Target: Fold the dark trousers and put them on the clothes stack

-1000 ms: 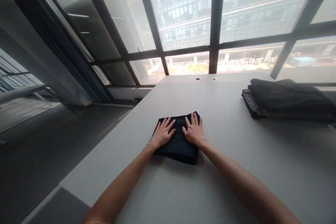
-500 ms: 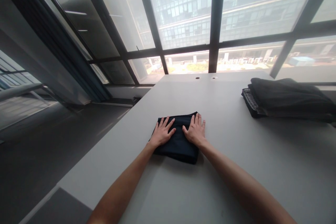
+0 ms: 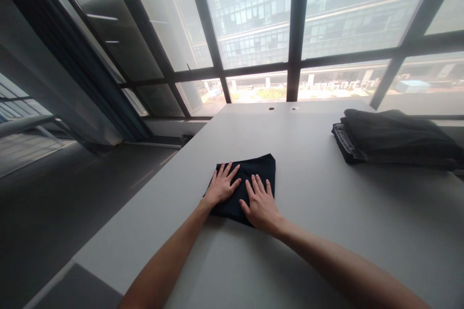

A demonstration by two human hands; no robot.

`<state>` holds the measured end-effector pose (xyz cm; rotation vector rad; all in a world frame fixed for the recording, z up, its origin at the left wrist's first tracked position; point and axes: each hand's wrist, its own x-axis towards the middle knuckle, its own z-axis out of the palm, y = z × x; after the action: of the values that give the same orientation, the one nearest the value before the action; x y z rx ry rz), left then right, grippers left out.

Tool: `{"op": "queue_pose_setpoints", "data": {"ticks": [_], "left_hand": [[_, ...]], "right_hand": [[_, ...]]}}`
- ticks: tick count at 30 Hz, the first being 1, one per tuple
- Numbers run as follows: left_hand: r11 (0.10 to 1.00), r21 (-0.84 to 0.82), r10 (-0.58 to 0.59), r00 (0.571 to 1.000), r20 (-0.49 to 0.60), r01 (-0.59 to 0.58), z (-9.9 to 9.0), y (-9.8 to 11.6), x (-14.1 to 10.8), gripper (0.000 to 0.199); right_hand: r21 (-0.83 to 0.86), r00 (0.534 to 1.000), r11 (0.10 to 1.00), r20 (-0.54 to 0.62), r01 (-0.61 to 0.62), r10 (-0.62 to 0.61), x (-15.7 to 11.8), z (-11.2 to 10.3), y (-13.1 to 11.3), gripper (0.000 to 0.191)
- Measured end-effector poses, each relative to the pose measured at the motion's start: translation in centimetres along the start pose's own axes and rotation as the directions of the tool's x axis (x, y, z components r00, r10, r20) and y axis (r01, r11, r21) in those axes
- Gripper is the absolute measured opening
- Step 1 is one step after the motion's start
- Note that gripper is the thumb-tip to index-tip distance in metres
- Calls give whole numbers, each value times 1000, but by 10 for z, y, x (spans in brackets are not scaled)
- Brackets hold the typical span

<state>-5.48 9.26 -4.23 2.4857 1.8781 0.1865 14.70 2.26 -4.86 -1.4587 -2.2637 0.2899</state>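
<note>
Head view: a folded navy cloth [image 3: 259, 171] is laid flat on a pale grey table [image 3: 319, 236], closer to the table's left edge than to its right. The left hand [image 3: 222, 184] is pressed palm-down on the cloth's left side, and the right hand [image 3: 260, 205] is spread over its near right corner. Both are held open and flat, with no grip formed and no fold pinched. Well to the right, a stack of folded dark garments [image 3: 393, 140] is placed on the same table, a checked layer being shown along its edge. Beyond the table, a dark-framed window [image 3: 253, 19] is seen, with a multi-storey building behind the glass
</note>
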Motion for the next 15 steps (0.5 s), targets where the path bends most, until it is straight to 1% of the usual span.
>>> {"op": "queue_pose_setpoints", "data": {"ticks": [3,8,11,15], "left_hand": [[1000,4,0,1000,-3,0,-1,0,0,63],[1000,5,3,1000,-8,-3,0,-1,1,63],[1000,-7,6,1000,-10,-6,1,-2,1,64],[1000,-26,8,1000,-16,-9,1,-3,1,63]], "right_hand": [[12,999,1000,40,-17,17,-6,2,-3,74],[18,997,999,65,-43,42,-3,-5,-4,72],[21,996,998,69,-59,57,-4,-9,-5,70],[50,997,997,47,-61,58,-5,-7,-5,66]]}}
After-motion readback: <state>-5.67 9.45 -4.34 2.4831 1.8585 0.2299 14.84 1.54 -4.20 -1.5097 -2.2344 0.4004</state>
